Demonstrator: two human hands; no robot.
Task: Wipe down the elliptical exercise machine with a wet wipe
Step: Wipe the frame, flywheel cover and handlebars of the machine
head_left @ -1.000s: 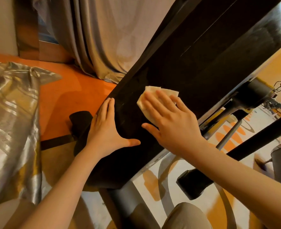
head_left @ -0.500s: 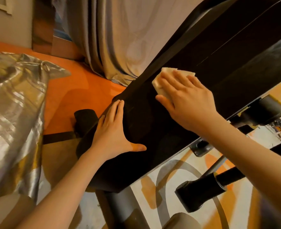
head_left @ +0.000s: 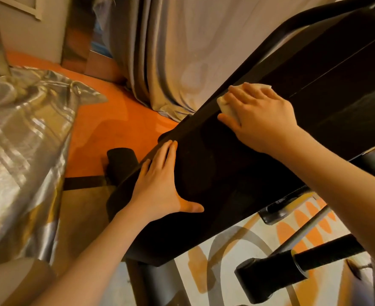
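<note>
On the broad black sloping panel of the elliptical machine [head_left: 237, 173], the right hand [head_left: 261, 120] presses a crumpled white wet wipe [head_left: 225, 106] flat near its upper edge. Lower on that panel, the left hand [head_left: 160, 184] lies flat, fingers straight and thumb splayed.

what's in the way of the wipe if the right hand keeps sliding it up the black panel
Nothing visible. The right hand presses the wet wipe flat on the black panel, and the stretch above is bare. The left hand rests lower down, behind the stroke.
</note>
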